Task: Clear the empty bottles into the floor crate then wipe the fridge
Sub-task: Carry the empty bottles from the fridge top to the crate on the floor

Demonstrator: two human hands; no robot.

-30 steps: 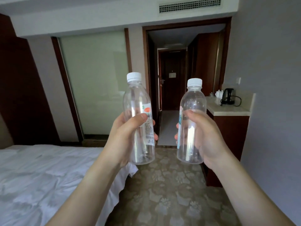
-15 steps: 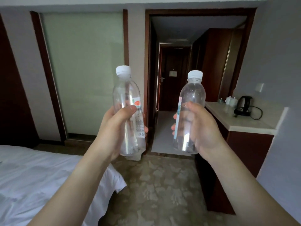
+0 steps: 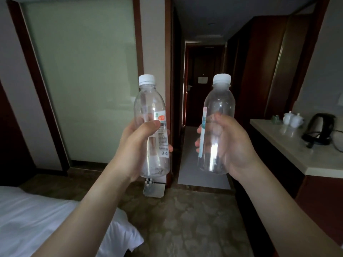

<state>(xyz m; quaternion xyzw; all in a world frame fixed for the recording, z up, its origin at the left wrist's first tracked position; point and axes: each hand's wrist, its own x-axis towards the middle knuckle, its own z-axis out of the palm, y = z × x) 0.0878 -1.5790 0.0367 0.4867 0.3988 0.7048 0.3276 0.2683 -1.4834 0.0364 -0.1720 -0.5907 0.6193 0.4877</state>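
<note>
A white bed (image 3: 37,219) is seen at near left. Held upright in mid-air, a clear capped bottle (image 3: 151,115) is gripped by the left hand (image 3: 137,145), and a second bottle (image 3: 218,115) by the right hand (image 3: 233,145), slightly apart. A kettle (image 3: 320,128) stands on the desk (image 3: 289,145) at far right.

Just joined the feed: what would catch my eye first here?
Two clear capped bottles held upright, centre frame: the left hand grips the left bottle, the right hand the right bottle. Behind them is a dark hallway; a kettle stands on the counter at right.
</note>
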